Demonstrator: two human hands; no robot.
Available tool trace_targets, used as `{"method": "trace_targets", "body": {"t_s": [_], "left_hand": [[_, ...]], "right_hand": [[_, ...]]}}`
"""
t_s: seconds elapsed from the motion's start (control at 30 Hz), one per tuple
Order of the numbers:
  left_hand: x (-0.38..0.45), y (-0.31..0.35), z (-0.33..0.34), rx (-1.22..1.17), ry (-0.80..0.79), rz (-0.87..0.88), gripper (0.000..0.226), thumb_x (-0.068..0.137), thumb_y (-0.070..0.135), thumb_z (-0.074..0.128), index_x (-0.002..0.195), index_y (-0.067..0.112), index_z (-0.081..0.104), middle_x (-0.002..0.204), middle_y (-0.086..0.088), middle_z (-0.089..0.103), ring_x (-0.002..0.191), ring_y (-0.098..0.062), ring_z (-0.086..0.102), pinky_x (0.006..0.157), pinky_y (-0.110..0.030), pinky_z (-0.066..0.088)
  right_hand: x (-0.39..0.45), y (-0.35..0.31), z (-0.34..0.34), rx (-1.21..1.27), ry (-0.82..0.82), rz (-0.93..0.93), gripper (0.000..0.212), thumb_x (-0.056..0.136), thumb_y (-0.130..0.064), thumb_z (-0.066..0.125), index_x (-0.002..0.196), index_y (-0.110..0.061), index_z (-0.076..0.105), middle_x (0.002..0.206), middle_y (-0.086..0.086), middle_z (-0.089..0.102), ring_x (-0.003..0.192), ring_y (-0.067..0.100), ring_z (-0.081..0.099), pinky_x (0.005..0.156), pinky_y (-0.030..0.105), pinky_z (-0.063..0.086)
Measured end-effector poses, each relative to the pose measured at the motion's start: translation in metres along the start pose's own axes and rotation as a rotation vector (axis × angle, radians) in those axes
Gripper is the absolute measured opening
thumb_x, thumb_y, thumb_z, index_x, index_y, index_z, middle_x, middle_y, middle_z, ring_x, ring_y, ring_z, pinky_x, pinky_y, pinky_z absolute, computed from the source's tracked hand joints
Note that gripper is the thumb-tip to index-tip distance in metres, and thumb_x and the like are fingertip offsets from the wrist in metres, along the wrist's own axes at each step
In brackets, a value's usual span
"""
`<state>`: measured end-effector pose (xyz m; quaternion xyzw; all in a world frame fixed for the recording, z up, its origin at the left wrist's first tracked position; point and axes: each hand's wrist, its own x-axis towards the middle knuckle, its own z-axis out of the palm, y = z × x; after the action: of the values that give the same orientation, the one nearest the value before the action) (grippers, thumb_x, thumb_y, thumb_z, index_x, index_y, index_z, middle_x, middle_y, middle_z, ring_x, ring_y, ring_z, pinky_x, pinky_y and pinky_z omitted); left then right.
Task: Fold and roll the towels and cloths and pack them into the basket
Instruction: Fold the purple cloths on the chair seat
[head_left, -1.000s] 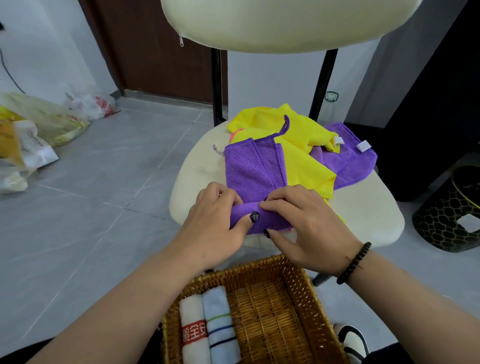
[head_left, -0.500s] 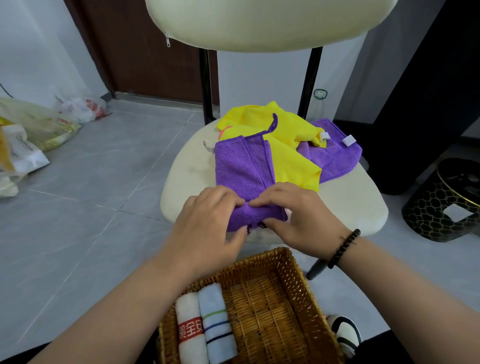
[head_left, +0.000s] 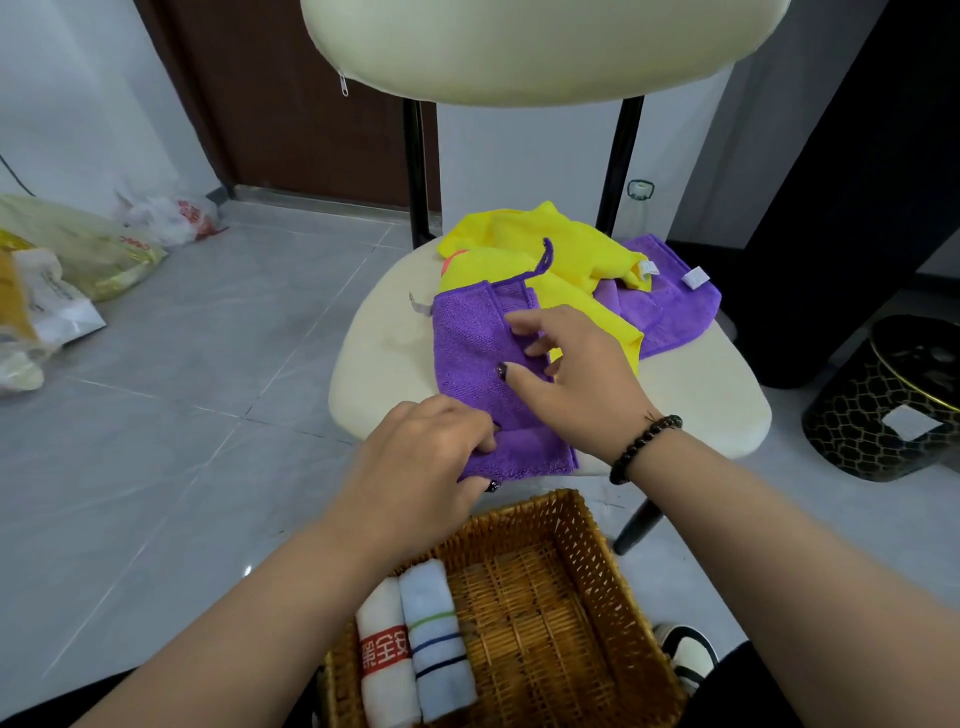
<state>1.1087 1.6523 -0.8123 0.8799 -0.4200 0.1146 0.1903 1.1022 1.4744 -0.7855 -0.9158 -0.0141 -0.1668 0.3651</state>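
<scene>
Folded purple cloth (head_left: 475, 358) lay on the cream chair seat (head_left: 384, 353), left hand (head_left: 426, 462) pinched its near edge, right hand (head_left: 571, 364) rested on it with fingers loosely spread, gripping nothing, wicker basket (head_left: 597, 551) nearer, two rolled towels (head_left: 413, 649) at its left.

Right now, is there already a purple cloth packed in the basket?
No, the basket holds only a white rolled towel and a light blue striped one; the purple cloth lies on the chair.
</scene>
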Motion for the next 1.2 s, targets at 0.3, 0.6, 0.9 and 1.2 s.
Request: {"method": "trace_targets", "body": {"t_s": [0.3,0.6,0.9,1.2], "left_hand": [[0.000,0.000,0.002,-0.013,-0.024,0.013,0.037,0.049,0.014,0.086,0.081,0.018,0.067,0.077,0.007,0.068,0.078,-0.015,0.063,0.069,-0.031,0.051],[0.002,-0.003,-0.003,-0.129,-0.081,-0.056,0.025,0.068,0.036,0.067,0.088,0.021,0.063,0.090,0.008,0.069,0.086,-0.016,0.063,0.076,-0.037,0.051],[0.007,-0.009,0.001,-0.157,-0.062,-0.044,0.029,0.080,0.037,0.060,0.104,0.022,0.057,0.127,0.007,0.056,0.120,-0.011,0.046,0.096,-0.031,0.038],[0.013,-0.008,0.000,-0.287,-0.172,-0.162,0.029,0.086,0.037,0.046,0.112,0.023,0.048,0.127,0.008,0.057,0.118,-0.012,0.051,0.098,-0.036,0.038]], "right_hand": [[0.029,-0.007,0.019,0.057,0.044,0.222,0.024,0.083,-0.028,0.070,0.101,-0.013,0.064,0.084,-0.003,0.058,0.075,0.012,0.051,0.071,0.024,0.043],[0.039,0.004,0.017,0.113,0.231,0.342,0.015,0.089,-0.021,0.061,0.075,-0.016,0.055,0.063,-0.012,0.048,0.062,0.009,0.044,0.060,0.023,0.029],[0.035,0.016,0.019,-0.038,0.276,0.231,0.016,0.080,-0.016,0.072,0.085,-0.016,0.057,0.085,0.001,0.059,0.078,0.013,0.052,0.074,0.024,0.044],[0.030,0.024,0.013,-0.425,0.114,-0.356,0.022,0.070,-0.001,0.056,0.081,-0.011,0.072,0.094,0.007,0.067,0.090,0.034,0.062,0.070,0.042,0.047]]}}
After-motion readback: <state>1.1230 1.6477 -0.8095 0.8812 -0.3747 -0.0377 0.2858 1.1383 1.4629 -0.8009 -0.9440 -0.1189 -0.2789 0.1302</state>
